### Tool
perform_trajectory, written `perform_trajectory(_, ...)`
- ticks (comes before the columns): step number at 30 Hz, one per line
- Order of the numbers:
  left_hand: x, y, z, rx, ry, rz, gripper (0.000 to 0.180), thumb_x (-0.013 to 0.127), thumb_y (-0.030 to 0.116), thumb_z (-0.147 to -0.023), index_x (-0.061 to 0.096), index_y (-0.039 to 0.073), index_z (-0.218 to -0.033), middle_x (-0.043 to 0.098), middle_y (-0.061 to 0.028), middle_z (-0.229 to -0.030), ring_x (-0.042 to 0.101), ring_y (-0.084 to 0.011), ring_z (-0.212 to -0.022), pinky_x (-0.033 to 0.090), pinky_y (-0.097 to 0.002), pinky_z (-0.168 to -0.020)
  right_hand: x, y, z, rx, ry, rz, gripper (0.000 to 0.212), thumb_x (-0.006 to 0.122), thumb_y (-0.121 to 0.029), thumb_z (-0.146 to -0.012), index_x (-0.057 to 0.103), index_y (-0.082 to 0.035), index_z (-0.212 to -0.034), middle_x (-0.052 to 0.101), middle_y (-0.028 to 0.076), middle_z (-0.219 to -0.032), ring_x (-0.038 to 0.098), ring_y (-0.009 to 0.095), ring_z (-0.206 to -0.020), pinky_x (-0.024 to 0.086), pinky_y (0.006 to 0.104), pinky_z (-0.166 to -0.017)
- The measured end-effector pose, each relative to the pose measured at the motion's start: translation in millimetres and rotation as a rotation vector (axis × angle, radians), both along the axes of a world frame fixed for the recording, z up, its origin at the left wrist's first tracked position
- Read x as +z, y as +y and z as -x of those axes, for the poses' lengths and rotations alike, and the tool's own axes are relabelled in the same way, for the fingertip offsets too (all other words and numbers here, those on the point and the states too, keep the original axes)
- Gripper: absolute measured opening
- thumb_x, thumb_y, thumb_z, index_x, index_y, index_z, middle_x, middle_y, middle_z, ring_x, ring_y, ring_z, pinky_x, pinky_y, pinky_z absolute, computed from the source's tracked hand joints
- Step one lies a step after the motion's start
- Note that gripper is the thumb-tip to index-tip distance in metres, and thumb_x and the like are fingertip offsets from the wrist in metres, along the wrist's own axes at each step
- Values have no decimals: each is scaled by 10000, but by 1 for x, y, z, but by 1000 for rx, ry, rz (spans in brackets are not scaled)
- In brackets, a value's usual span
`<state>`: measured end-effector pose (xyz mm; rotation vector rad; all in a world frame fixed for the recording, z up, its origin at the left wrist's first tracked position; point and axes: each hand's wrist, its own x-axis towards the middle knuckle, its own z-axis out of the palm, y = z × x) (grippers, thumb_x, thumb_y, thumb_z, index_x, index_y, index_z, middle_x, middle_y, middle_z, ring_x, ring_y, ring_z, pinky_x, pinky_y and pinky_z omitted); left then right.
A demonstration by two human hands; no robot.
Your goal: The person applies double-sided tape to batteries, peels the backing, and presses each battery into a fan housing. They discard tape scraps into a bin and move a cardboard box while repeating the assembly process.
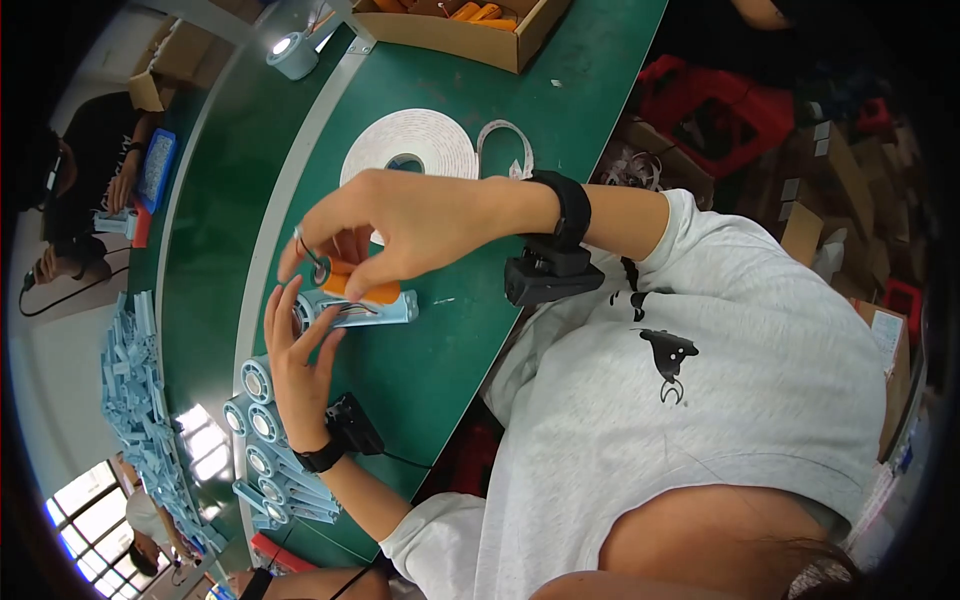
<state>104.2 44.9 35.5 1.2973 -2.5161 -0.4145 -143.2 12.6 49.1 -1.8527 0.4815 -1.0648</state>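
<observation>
Grey shirt (760,390) cloth was closest, beside the green worktop (430,370). Palm down, the right hand (410,220) pinched an orange cylinder (382,292) over an open blue case (398,308). The left hand (297,375) bent spread fingers over the case's end, maybe to stop it sliding, but I couldn't tell if it gripped.

I watch through the left of two head-worn fisheyes, looking steeply down on the bench (430,360), near enough that the left grip (298,370) and right grip (400,222) show plainly above it. The wearer's shirt (720,370) fills the bench's near side; past its far side my wide view reaches windows (92,520).
</observation>
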Motion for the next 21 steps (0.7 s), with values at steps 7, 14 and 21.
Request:
perform_trajectory(7, -16, 14, 32, 106, -205, 313, 181, 628, 39, -711, 571, 25, -882, 437, -96, -1206, 338, -344, -1179, 338, -420, -903, -10, 11, -14, 63, 211, 162, 237, 604, -10, -680, 567, 6, -914, 561, 126, -767, 573, 265, -694, 456, 337, -614)
perform_trajectory(14, -24, 10, 28, 119, 278, 24, 117, 572, 5, -759, 514, -14, -859, 443, -108, -1147, 394, -295, -1120, 376, -354, -854, -14, 15, -13, 71, 584, 284, 95, 561, -18, -721, 537, 10, -809, 533, 138, -710, 569, 302, -702, 449, 374, -604)
perform_trajectory(21, -31, 8, 27, 192, 614, -127, 61, 512, 11, -811, 495, -27, -855, 445, -109, -1133, 435, -243, -1076, 388, -279, -810, 2, 13, -25, 65, 816, 507, 71, 528, -47, -751, 531, 12, -790, 555, 146, -674, 577, 317, -662, 460, 395, -562)
